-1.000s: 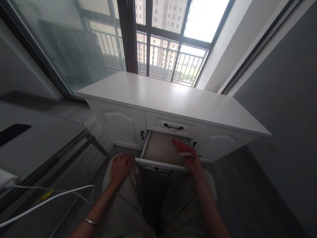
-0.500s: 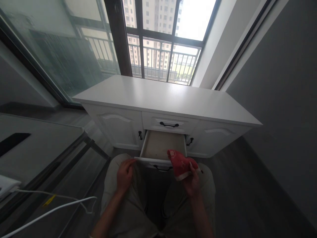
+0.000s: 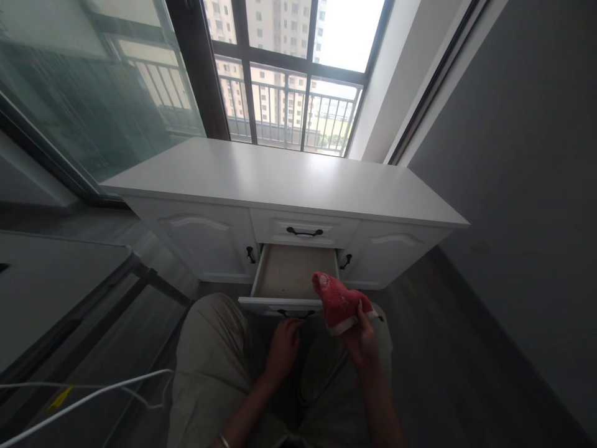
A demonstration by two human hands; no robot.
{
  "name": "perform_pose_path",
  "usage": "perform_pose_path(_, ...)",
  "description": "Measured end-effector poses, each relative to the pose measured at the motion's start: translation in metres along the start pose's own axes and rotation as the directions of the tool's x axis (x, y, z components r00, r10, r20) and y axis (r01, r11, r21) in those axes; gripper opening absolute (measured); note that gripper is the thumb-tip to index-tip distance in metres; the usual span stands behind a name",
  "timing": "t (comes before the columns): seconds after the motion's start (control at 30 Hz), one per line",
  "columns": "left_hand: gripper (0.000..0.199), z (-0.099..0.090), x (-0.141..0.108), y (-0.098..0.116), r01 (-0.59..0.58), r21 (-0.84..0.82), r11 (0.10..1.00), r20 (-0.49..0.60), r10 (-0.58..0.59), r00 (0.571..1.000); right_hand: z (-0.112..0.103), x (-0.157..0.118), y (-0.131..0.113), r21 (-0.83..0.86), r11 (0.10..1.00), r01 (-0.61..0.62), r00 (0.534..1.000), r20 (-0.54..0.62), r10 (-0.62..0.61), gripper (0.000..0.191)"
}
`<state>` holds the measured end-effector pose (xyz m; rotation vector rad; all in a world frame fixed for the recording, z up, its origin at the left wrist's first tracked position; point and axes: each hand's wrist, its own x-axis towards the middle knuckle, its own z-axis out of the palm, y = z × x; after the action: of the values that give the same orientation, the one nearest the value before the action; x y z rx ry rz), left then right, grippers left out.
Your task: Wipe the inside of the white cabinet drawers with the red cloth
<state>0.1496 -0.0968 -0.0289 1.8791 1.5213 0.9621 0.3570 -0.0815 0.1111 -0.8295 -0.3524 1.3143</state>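
Note:
My right hand [image 3: 362, 343] is closed on a red cloth [image 3: 339, 303] with a pale edge and faint light markings. It holds the cloth over the right front corner of the pulled-out drawer [image 3: 291, 267]. Inside that drawer the beige bottom shows. My left hand [image 3: 284, 348] is just below the drawer's black handle [image 3: 297, 314], its fingers reaching forward and loosely bent. Whether the fingertips touch the handle or the drawer front is hard to make out.
The white cabinet [image 3: 280, 180] has a shut upper drawer [image 3: 305, 239] and a door on either side. At the left stand a table [image 3: 60, 267] and a white hanger-like wire [image 3: 93, 398]. A grey wall [image 3: 504, 155] rises at the right, with windows behind.
My left hand has moved right, from the drawer's left corner by my knee to below its handle. My right hand still holds the red cloth. The view has turned slightly right.

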Motion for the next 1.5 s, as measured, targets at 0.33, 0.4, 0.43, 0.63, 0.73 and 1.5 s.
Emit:
perform_pose_path(0.33, 0.027, 0.030, 0.050, -0.018, -0.072, 0.332, 0.941, 0.281, -0.025, 0.959, -0.004, 0.001, -0.001, 0.062, 0.998, -0.010, 0.999, -0.040, 0.012, 0.018)
perform_pose_path(0.4, 0.030, 0.030, 0.049, -0.018, -0.091, 0.344, 0.935, 0.285, -0.011, 0.959, -0.003, 0.003, -0.003, 0.063, 0.998, -0.016, 0.999, -0.049, 0.019, 0.019)
perform_pose_path(0.43, 0.032, 0.030, 0.048, -0.018, -0.101, 0.349, 0.932, 0.288, -0.005, 0.958, -0.004, 0.004, -0.003, 0.061, 0.998, -0.027, 0.998, -0.047, 0.030, 0.020)
perform_pose_path(0.63, 0.036, 0.026, 0.051, -0.024, -0.147, 0.380, 0.913, 0.320, 0.019, 0.947, -0.011, 0.012, 0.002, 0.065, 0.996, -0.069, 0.997, -0.012, 0.070, 0.022)
perform_pose_path(0.73, 0.037, 0.024, 0.066, -0.028, -0.173, 0.389, 0.905, 0.336, 0.036, 0.941, -0.012, 0.012, 0.005, 0.073, 0.995, -0.074, 0.997, -0.012, 0.075, 0.021)
perform_pose_path(1.5, 0.060, 0.011, 0.275, -0.043, -0.256, 0.443, 0.859, 0.505, -0.003, 0.863, -0.009, -0.012, -0.002, 0.116, 0.987, -0.113, 0.993, 0.000, 0.114, 0.029)
